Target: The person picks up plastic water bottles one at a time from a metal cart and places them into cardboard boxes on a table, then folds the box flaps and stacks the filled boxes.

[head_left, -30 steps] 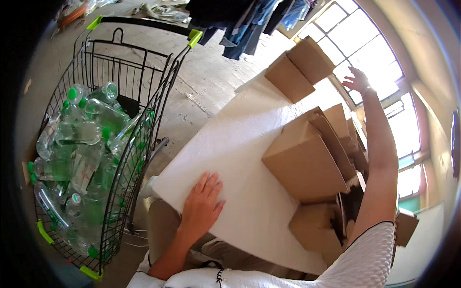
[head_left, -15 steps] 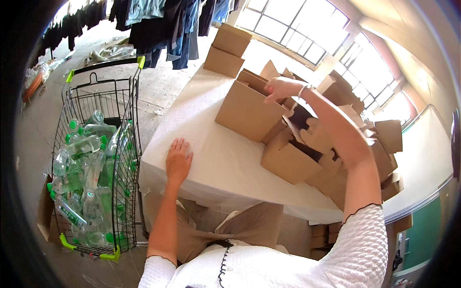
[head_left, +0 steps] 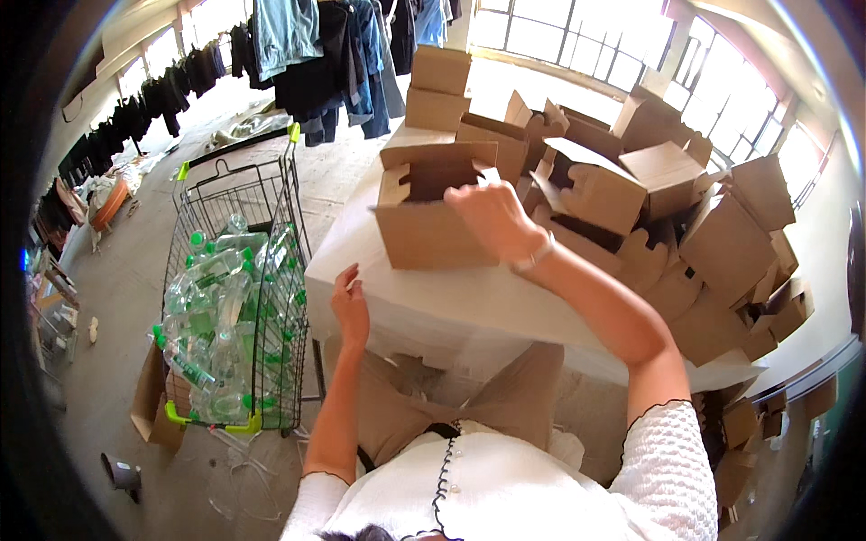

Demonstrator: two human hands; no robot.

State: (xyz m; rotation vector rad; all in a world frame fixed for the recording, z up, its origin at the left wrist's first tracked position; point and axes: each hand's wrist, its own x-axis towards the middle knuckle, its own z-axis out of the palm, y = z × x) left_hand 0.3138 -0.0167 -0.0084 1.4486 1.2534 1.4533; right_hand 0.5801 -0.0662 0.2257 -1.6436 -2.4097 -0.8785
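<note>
An open cardboard box [head_left: 437, 239] stands upright on the white-covered table [head_left: 361, 248], its top flaps raised and its dark inside showing. My right hand [head_left: 496, 216] is closed on the upper edge of this box at its right front corner; its fingertips are partly hidden. Apart from the box, my left hand [head_left: 350, 307] is raised by the table's front left edge, holding nothing, with its fingers parted.
Several open cardboard boxes [head_left: 595, 185] are heaped across the table's right side. Two stacked boxes [head_left: 437, 88] stand at the back. Left of the table is a wire shopping cart [head_left: 302, 361] full of green-capped plastic bottles [head_left: 236, 298]. Clothes [head_left: 287, 41] hang behind.
My right hand has brought a box from the heap leftward and nearer across the table. My left hand has lifted from the tabletop. The view has shifted.
</note>
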